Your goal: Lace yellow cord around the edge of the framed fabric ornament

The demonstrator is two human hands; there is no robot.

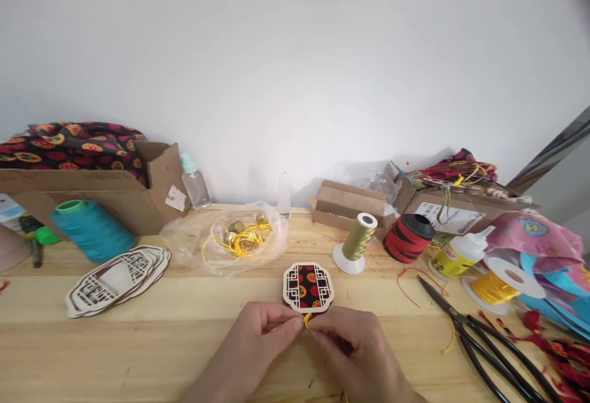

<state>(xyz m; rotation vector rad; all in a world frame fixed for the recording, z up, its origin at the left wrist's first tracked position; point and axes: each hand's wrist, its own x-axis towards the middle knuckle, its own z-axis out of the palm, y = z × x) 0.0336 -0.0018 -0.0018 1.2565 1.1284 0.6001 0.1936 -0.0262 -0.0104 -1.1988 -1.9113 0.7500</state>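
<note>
Head view: fabric-backed fretwork plaque (pixel 308 287), yellow cord (pixel 306 320) (thin).

A pale fretwork plaque (pixel 308 286) lies, yellow cord (pixel 307 319) at its near edge.

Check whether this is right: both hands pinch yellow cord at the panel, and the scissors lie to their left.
Wrong side: the head view shows the scissors lying to the right of both the left hand and right hand, which do pinch yellow cord at the panel.
</note>
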